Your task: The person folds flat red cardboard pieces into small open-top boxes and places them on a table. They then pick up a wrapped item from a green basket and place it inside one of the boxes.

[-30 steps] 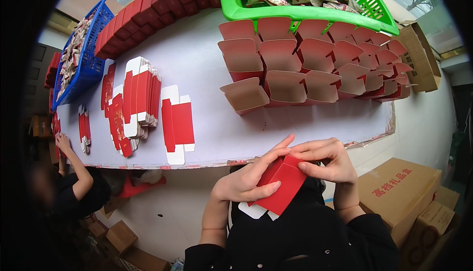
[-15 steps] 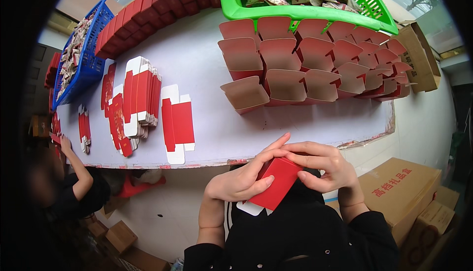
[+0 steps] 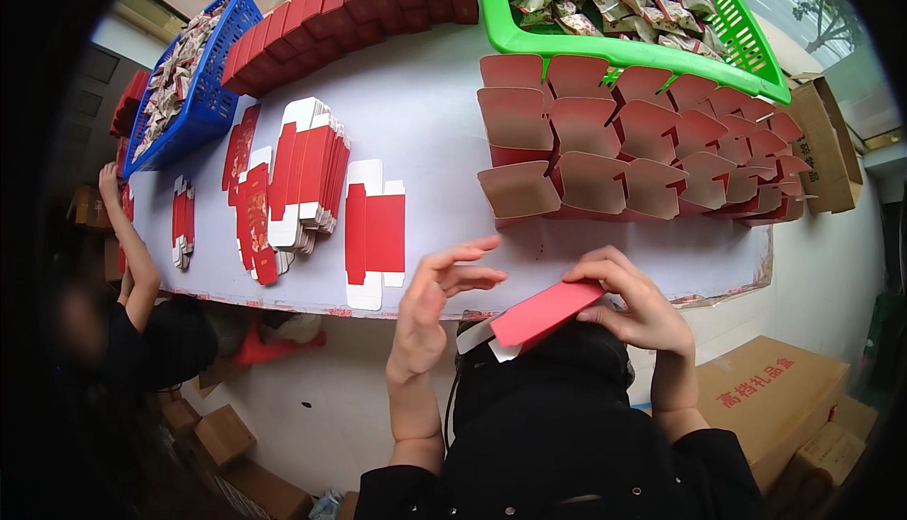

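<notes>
A red carton (image 3: 548, 314), partly folded, is held at its upper right end by my right hand (image 3: 631, 305), thumb below and fingers on top. White flaps stick out at its lower left end. Apart from the carton, my left hand (image 3: 436, 301) is raised with its fingers spread and nothing in it. Above that hand a single flat red-and-white carton blank (image 3: 385, 235) lies on the table. Beside it stands a thick stack of flat carton blanks (image 3: 310, 175). Several rows of open red boxes (image 3: 590, 185) stand upright at the right.
A green basket (image 3: 642, 59) of small packets stands behind the open boxes. A blue basket (image 3: 203, 109) of packets and rows of closed red boxes (image 3: 326, 34) line the far left. A co-worker's arm (image 3: 137, 241) reaches in at left. A large cardboard box (image 3: 770, 383) stands at right.
My left hand has let go of the carton and opened, moving left. My right hand keeps hold of the carton, which has tilted. The co-worker's arm now reaches farther up toward the blue basket.
</notes>
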A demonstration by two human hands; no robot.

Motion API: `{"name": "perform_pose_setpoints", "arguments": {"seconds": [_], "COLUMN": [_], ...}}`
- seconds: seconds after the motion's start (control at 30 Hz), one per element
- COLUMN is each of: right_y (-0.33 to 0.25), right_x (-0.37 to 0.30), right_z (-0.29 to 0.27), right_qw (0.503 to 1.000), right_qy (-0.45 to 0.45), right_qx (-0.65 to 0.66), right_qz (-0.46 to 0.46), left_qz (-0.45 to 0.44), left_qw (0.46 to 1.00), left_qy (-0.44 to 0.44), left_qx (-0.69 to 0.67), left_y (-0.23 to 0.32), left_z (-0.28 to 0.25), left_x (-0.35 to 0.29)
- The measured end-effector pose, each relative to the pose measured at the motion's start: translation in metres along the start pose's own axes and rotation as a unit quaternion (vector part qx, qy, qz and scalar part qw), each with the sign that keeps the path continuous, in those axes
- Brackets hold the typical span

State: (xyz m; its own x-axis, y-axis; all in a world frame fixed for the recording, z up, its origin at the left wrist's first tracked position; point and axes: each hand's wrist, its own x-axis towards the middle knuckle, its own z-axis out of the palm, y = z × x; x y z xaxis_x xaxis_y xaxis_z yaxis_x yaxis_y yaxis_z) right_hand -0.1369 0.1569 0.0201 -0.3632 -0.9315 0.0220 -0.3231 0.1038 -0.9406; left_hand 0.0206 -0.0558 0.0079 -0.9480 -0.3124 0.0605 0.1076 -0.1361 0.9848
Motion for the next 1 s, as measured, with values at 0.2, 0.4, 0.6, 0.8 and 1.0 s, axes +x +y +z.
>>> {"name": "perform_pose_setpoints", "arguments": {"seconds": [0.2,0.4,0.6,0.8,1.0], "right_y": [0.012,0.029,0.031,0.031,0.029], "right_x": [0.016,0.028,0.040,0.045,0.042], "right_z": [0.038,0.055,0.061,0.065,0.062], "right_qw": [0.983,0.946,0.924,0.908,0.909], "right_qy": [0.172,0.244,0.295,0.339,0.333], "right_qx": [-0.005,-0.215,-0.245,-0.244,-0.251], "right_qz": [0.058,0.000,-0.005,0.011,0.003], "left_qz": [0.027,-0.053,-0.109,-0.175,-0.141], "left_qw": [0.921,0.686,0.668,0.719,0.773], "left_qy": [0.317,0.366,0.380,0.367,0.362], "left_qx": [0.224,0.626,0.630,0.563,0.501], "left_y": [-0.005,-0.030,-0.021,-0.017,-0.011], "left_z": [-0.017,-0.027,-0.027,-0.044,-0.046], "left_x": [-0.009,-0.009,-0.003,-0.003,-0.002]}}
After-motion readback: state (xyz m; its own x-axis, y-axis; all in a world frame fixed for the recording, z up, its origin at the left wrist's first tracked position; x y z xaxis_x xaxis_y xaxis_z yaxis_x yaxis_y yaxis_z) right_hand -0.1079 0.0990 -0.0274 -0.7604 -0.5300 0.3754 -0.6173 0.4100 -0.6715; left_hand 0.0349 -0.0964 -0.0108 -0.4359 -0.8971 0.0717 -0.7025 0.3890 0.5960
